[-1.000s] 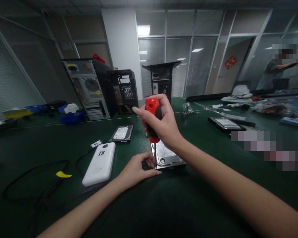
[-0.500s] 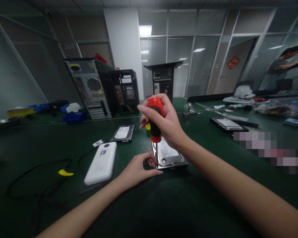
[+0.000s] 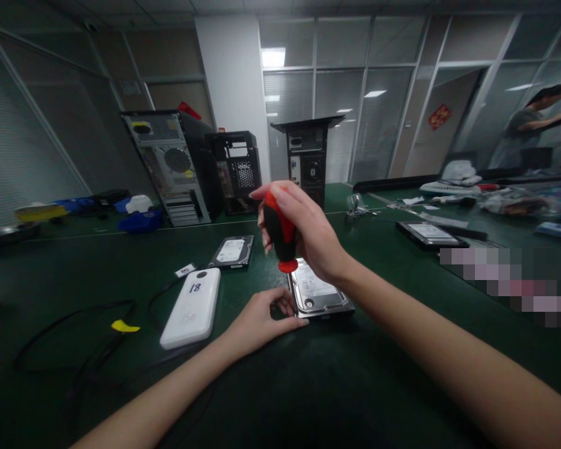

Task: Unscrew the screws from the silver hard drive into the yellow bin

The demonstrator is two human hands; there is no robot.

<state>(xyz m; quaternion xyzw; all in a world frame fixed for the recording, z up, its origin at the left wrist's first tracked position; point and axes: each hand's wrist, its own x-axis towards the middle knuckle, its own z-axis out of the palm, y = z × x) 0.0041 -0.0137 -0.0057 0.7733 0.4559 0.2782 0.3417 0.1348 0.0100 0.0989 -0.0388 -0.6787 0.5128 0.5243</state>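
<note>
Our right hand (image 3: 314,227) grips the screwdriver (image 3: 279,234) at nine o'clock over the hard drive (image 3: 316,287); our left hand (image 3: 258,319) pinches its seven o'clock corner

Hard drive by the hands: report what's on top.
A white label shows on the hard drive. The right hand, holding the screwdriver, hides its far right part from view.

An office that is used as a workshop can be seen. It is closed in by glass walls (image 3: 388,47) with blinds (image 3: 278,134) and a door (image 3: 432,149). On a big green table (image 3: 374,243), computer boxes (image 3: 175,159) and disk drives (image 3: 316,285) are spread out, and a screwdriver (image 3: 283,236) is held over one drive.
</note>
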